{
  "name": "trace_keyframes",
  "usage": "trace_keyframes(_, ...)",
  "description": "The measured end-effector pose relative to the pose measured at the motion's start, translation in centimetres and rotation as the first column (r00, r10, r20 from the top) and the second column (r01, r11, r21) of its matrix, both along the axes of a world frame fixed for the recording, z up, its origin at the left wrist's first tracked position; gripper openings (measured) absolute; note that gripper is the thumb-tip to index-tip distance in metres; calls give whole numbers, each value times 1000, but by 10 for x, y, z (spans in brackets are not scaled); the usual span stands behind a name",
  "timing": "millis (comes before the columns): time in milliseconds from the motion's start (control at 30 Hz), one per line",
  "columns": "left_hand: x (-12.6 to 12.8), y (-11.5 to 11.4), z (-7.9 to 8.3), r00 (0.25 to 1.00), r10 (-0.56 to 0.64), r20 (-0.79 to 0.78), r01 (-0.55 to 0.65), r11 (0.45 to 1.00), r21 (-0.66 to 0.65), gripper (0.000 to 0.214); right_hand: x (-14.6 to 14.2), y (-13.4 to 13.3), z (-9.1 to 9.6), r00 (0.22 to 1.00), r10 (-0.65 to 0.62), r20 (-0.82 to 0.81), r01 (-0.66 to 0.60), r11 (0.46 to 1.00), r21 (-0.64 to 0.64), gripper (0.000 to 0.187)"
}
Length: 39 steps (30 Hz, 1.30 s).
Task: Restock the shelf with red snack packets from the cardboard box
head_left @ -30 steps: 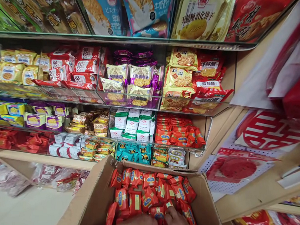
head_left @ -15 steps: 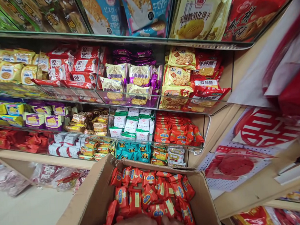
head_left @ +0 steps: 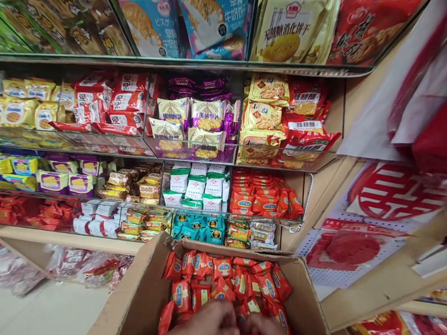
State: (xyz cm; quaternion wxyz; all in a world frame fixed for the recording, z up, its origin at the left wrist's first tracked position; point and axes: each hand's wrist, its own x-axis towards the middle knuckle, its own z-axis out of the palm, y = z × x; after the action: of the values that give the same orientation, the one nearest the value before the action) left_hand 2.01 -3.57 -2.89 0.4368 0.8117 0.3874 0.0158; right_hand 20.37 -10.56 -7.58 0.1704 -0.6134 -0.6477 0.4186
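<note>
Red packets (head_left: 181,294) lie inside cardboard box (head_left: 305,302), long axes mixed: several run away from wearer toward shelves, leftmost tilts top-right, far-right ones slant top-left. Wrappers glossy red, blue oval labels edged yellow; some show pale-yellow panels. Left hand (head_left: 211,323) curled, right hand (head_left: 266,328) just beside, both over packets; cannot tell whether either pinches one.

From above, the open-topped brown cardboard box (head_left: 138,304) gives access to the far small shiny red packets (head_left: 222,267), but upright walls (head_left: 305,292) bar the sides and the bare left hand (head_left: 214,322) and right hand (head_left: 269,328) crowd the near middle.
</note>
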Motion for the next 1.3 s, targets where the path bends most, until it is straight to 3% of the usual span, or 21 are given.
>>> trace_keyframes(100, 5, 6, 14, 946, 188, 265, -190, 982, -17, 32, 10, -4, 29, 933, -162, -322, 187, 981, 46, 17)
trace_keyframes(200, 11, 10, 20, 855, 311, 414, -163, 920, -356, 51, 6, -6, 49, 803, -292, -519, 361, 932, 35, 21)
trace_keyframes(267, 14, 9, 21, 798, 404, 447, -132, 841, -525, 48, -2, -5, 51, 714, -369, -596, 459, 889, -1, 30)
trace_keyframes(367, 16, 6, 23, 713, 509, 482, -122, 767, -630, 43, -16, -3, 45, 549, -477, -687, 581, 808, -97, 35)
trace_keyframes(433, 16, 5, 26, 675, 542, 501, -90, 735, -672, 42, -24, -2, 42, 464, -539, -703, 647, 748, -148, 32)
trace_keyframes(567, 18, 5, 27, 636, 582, 506, -105, 715, -691, 40, -34, -2, 47, 377, -632, -678, 760, 629, -163, 35)
trace_keyframes(700, 20, 5, 18, 621, 575, 532, -198, 772, -604, 41, -39, 2, 49, 397, -659, -638, 793, 597, -123, 38)
trace_keyframes(800, 18, 3, 11, 682, 519, 515, -330, 847, -417, 40, -40, 2, 44, 431, -669, -606, 786, 608, -112, 37)
trace_keyframes(867, 15, 2, 10, 745, 460, 484, -378, 888, -261, 39, -39, 1, 38, 430, -629, -648, 743, 654, -142, 37)
trace_keyframes(967, 10, 1, 15, 806, 360, 470, -359, 928, -95, 41, -34, -1, 33, 443, -509, -738, 608, 775, -170, 43)
trace_keyframes(1067, 7, 1, 20, 809, 349, 474, -322, 936, -140, 44, -20, 1, 48, 517, -445, -731, 538, 833, -127, 48)
trace_keyframes(1133, 7, 1, 22, 792, 391, 469, -313, 920, -238, 48, -4, 9, 70, 574, -452, -682, 607, 795, -16, 46)
trace_keyframes(1200, 7, 1, 20, 776, 421, 470, -309, 903, -299, 51, 16, 27, 100, 639, -464, -614, 688, 701, 187, 47)
trace_keyframes(1300, 9, 1, 15, 778, 407, 478, -286, 908, -307, 48, 40, 68, 145, 763, -457, -457, 645, 575, 503, 46)
